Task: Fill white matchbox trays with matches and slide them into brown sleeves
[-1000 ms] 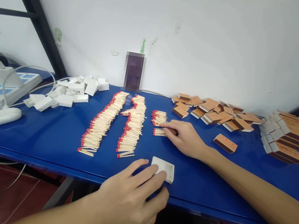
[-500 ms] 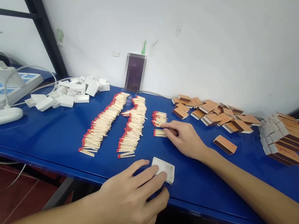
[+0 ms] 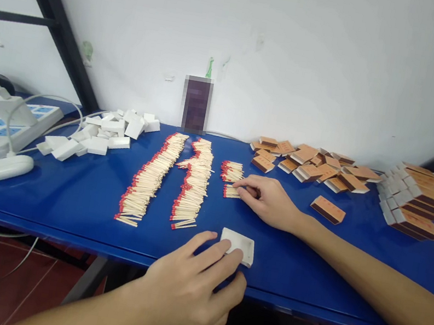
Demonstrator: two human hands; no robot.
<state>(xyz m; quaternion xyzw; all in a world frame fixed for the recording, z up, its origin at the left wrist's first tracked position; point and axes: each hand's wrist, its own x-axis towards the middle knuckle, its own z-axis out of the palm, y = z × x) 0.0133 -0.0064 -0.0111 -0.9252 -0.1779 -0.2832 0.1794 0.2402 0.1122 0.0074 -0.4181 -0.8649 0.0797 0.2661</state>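
Note:
A small white matchbox tray (image 3: 245, 243) lies near the front edge of the blue table. Two fingertips of my left hand (image 3: 196, 284) rest on its near left side, the fingers apart and not wrapped round it. Farther back, my right hand (image 3: 271, 200) has its thumb and fingers drawn together on the stick ends of a few matches (image 3: 231, 191). Those matches lie flat with red heads to the left, just in front of another small group of matches (image 3: 232, 171). Two long rows of matches, a left row (image 3: 149, 182) and a right row (image 3: 193, 186), spread to the left.
White empty trays (image 3: 99, 134) are heaped back left, beside a power strip (image 3: 6, 130) and cables. Orange matchbox sleeves (image 3: 312, 164) are piled back right. One matchbox (image 3: 328, 209) lies by my right forearm, and stacked matchboxes (image 3: 419, 199) stand at far right.
Very little differs. The view has shifted slightly; both hands, the tray and the matches keep nearly the same places.

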